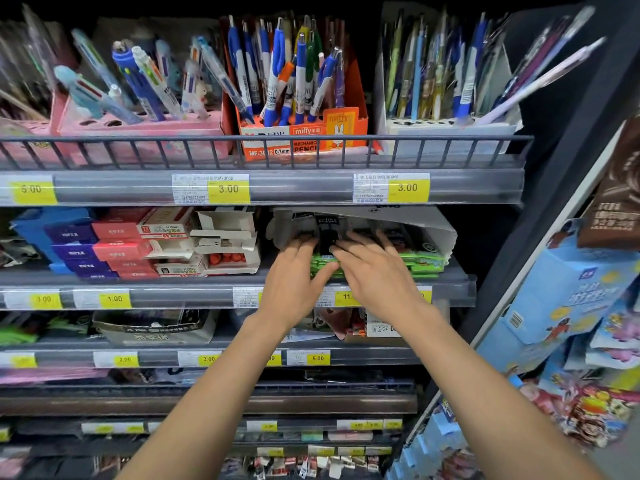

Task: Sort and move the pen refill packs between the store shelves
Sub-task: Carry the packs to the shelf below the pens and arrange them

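Pen refill packs (420,261), green-edged and stacked flat, lie on the second shelf (460,284) from the top, right of centre, under a torn white display carton (429,232) holding dark packs. Both hands reach into this spot. The left hand (294,282) has its fingers (298,245) spread and pushed in among the packs at the carton's left end, thumb resting on the green stack; whether it grips anything cannot be told. The right hand (374,271) lies palm down over the green stack, its fingers (363,240) loosely splayed and touching the dark packs, not visibly closed on any. To the left on the same shelf sit blue and red boxes (100,247). On the shelf above stands an orange pencil box (304,140).
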Action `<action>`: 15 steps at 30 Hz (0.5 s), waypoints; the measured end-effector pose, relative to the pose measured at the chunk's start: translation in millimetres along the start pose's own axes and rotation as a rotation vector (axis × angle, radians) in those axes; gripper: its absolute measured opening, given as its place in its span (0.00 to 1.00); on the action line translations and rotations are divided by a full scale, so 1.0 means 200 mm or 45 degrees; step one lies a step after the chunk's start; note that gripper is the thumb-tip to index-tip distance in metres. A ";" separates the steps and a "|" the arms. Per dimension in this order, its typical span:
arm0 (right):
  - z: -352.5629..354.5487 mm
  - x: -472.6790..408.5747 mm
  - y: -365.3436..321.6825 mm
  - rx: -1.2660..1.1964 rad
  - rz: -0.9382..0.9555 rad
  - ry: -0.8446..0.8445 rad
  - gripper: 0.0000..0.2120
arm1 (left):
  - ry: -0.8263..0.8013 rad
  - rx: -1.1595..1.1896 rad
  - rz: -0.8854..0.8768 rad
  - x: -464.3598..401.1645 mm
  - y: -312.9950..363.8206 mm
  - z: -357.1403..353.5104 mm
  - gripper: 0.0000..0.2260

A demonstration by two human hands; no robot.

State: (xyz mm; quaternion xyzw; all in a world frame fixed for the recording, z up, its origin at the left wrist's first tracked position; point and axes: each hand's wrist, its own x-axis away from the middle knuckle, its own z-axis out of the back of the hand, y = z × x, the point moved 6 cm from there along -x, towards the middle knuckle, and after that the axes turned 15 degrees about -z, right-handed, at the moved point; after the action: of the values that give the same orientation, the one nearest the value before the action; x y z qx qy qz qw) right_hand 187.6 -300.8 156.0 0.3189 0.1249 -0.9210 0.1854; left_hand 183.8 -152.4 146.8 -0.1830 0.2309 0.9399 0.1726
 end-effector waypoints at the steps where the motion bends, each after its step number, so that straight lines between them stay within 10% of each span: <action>1: 0.00 0.00 0.00 0.006 -0.011 0.004 0.14 | 0.006 0.015 -0.005 0.00 0.00 0.00 0.29; 15: 0.02 0.12 0.10 0.121 -0.304 0.207 0.12 | 0.114 0.048 -0.015 0.04 -0.05 0.06 0.21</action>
State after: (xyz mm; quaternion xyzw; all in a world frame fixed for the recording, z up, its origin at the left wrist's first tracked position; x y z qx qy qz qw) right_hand 175.6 -327.3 141.5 0.3836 0.1329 -0.9126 0.0487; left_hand 178.0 -136.3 148.9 -0.2228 0.2549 0.9253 0.1711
